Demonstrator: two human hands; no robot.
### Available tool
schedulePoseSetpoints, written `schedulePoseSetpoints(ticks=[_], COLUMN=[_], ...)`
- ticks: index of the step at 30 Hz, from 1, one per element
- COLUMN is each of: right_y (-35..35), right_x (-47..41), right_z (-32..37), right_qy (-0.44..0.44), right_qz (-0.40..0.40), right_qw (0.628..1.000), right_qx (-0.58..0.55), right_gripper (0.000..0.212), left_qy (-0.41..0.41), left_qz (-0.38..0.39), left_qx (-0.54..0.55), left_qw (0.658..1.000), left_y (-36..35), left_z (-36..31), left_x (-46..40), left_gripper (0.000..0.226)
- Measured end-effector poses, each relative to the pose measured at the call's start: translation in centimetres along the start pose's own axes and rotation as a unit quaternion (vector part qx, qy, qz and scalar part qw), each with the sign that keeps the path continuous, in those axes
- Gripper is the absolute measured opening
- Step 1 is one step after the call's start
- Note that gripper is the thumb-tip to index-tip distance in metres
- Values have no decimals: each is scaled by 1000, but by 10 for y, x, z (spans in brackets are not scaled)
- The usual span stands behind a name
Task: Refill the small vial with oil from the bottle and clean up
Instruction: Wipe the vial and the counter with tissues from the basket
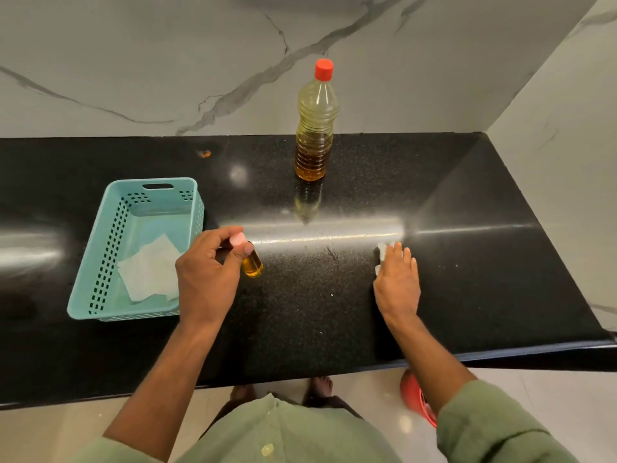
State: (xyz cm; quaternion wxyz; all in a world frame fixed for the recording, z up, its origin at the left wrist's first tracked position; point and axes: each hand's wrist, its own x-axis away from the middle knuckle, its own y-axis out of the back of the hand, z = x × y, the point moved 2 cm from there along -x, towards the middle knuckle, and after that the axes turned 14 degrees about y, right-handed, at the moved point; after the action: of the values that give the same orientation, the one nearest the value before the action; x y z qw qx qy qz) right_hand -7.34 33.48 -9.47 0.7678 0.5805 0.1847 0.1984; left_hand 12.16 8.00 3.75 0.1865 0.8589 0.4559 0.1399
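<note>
The small vial [252, 264] stands upright on the black tabletop [467, 202], just off the right wall of the teal basket [100, 262] and toward the tabletop's near edge, its amber fill showing through the glass. The left hand [208, 279] is on it, thumb and fingers pinching the pale pink cap [238, 239] from above, so the vial's long axis runs straight up into that grip. The right hand [397, 279] lies well apart to the right, fingers straight and pressing a white tissue [382, 249] flat against the tabletop. The oil bottle [315, 128] stands capped in red near the far edge, roughly between the two hands but well behind both. By the look of it the filling is done and wiping is underway (more folded tissues [150, 269] lie in the basket). The vial is plainly the left hand's to move, and any lift should go straight up.
</note>
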Motion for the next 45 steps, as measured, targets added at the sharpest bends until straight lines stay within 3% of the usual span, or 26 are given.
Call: schedulePoseSetpoints(ticks=[3, 6, 13, 18, 25, 29, 33, 37, 39, 42, 45], right_y=[-9, -12, -4, -13, 6, -3, -25, -17, -5, 3, -5], right_x=[-1, 1, 0, 16, -28, -39, 7, 56, 51, -1, -53], right_z=[13, 18, 18, 21, -5, 64, 146, 128, 94, 47, 58], right_qy=[-1, -13, 37, 45, -10, 134, 331, 409, 371, 234, 148], right_qz=[81, 103, 85, 121, 124, 151, 217, 254, 243, 203, 199], right_qw=[996, 993, 996, 992, 992, 979, 917, 876, 896, 951, 968], right_qx=[32, 49, 9, 4, -25, -28, -46, -36, -31, -13, -19], right_gripper=[77, 91, 88, 92, 101, 106, 97, 83, 81, 85, 94], left_qy=[-7, -6, 13, 22, 27, 28, 20, 20, 27, 22, 17], left_qz=[-1, -1, -6, -2, 5, -10, -17, -23, -31, -44, -52], left_qx=[-17, -28, -28, -29, -11, -17, -29, -34, -27, -26, -22], left_qw=[1000, 1000, 999, 999, 1000, 999, 999, 999, 999, 998, 998], left_y=[-6, -10, -11, -11, -11, -6, -3, 0, 2, 8, 15], left_z=[0, 3, 10, 15, 14, 13, 13, 15, 14, 11, 8], left_x=[-6, -7, -5, -2, 1, -2, -3, -10, -13, -15, -15], left_gripper=[28, 28, 31, 31, 32, 32, 31, 30, 30, 29, 28])
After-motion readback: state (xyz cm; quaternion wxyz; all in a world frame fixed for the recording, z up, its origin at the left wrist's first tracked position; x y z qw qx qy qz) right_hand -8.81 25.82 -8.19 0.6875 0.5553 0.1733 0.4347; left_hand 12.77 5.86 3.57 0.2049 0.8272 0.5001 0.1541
